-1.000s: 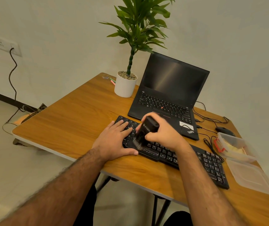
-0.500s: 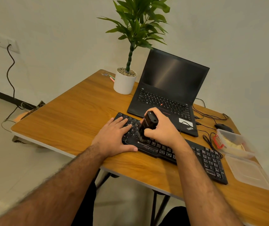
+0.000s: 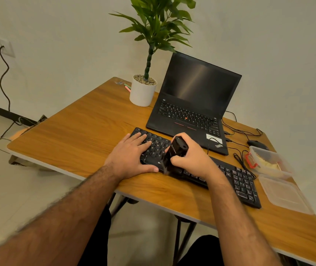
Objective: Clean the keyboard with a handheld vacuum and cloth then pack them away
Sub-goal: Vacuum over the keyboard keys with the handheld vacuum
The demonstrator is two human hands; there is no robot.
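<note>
Gripping the small black cylindrical handheld vacuum (image 3: 175,150) near the middle of the frame, the right hand (image 3: 191,156) has its fingers curled tight around the body, thumb on the near side. The vacuum stands tilted, its upper end leaning toward the upper right, its lower end (blurred, so the nozzle cannot be made out) down against the near edge of the long black plastic keyboard (image 3: 237,181). The keyboard runs slantwise across the warm brown wood-grain tabletop (image 3: 76,135), from centre frame down toward the lower right.

The left hand (image 3: 132,156) lies flat and spread on the keyboard's left end, fingers over the keys, thumb stretched along the front edge and nearly touching the vacuum's base.

Just behind the keyboard stands an open black laptop (image 3: 197,96) with a dark screen. Left of it, toward the upper middle of the frame, is a white cylindrical pot (image 3: 142,93) holding a green leafy plant (image 3: 159,22). At the right edge of the frame sits a clear plastic box (image 3: 268,160) with a red clasp and something pale yellow inside; whether that is the cloth cannot be told. Its clear flat lid (image 3: 285,194) lies just below it. A black mouse (image 3: 256,144) and loose black cables (image 3: 239,131) lie behind the box.
</note>
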